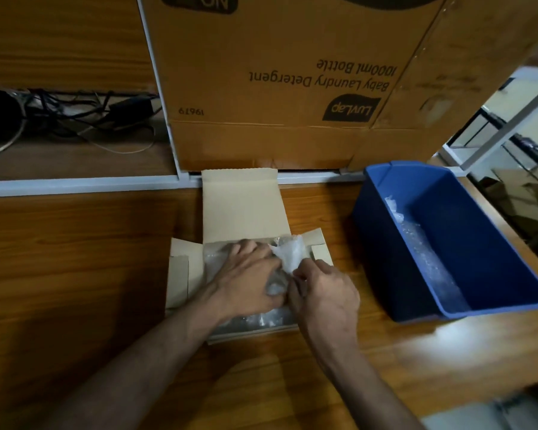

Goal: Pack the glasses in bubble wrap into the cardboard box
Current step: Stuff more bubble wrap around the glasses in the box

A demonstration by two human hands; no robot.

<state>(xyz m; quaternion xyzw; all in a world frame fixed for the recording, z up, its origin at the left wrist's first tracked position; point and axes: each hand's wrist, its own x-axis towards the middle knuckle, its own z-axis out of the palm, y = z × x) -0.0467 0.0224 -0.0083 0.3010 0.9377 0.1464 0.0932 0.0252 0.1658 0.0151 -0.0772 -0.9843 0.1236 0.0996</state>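
Observation:
A small pale cardboard box (246, 206) lies open on the wooden table, its lid flap folded back and side flaps spread. Inside it sits a bubble-wrap bundle (289, 254); the glasses within cannot be made out. My left hand (249, 277) lies over the bundle with its fingers curled around the wrap. My right hand (323, 293) pinches a loose white end of the wrap at the box's right side. Both hands touch each other above the box.
A blue plastic bin (479, 252) with more bubble wrap (423, 252) stands to the right. A large brown carton (277, 88) rises behind the box. Tangled cables (59, 113) lie on a shelf at the far left. The table's right edge runs beyond the bin.

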